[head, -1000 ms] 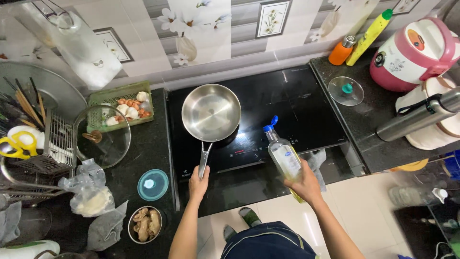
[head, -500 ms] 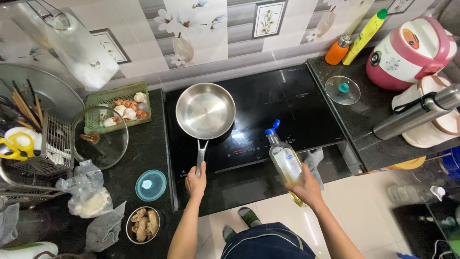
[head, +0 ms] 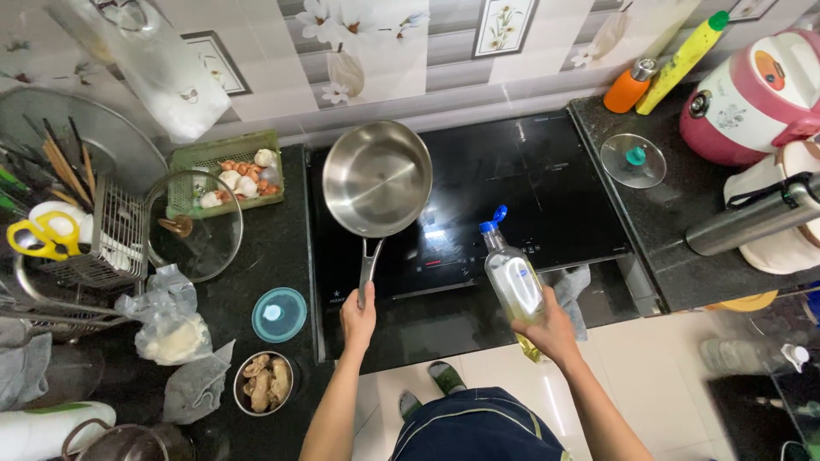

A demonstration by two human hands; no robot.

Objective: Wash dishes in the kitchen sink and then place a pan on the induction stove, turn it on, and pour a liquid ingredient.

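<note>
Steel pan (head: 377, 177), shiny, empty, long-handled

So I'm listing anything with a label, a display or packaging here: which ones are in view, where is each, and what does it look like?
Oil bottle: in the right hand, clear, blue cap, white oval label.
Cooktop control strip: front edge of the black hob, small red lights.
Rice cooker: far right counter, pink and white, round orange badge.
Yellow squeeze bottle: back right, green cap.
Clear plastic bag: left counter, pale contents.
</note>
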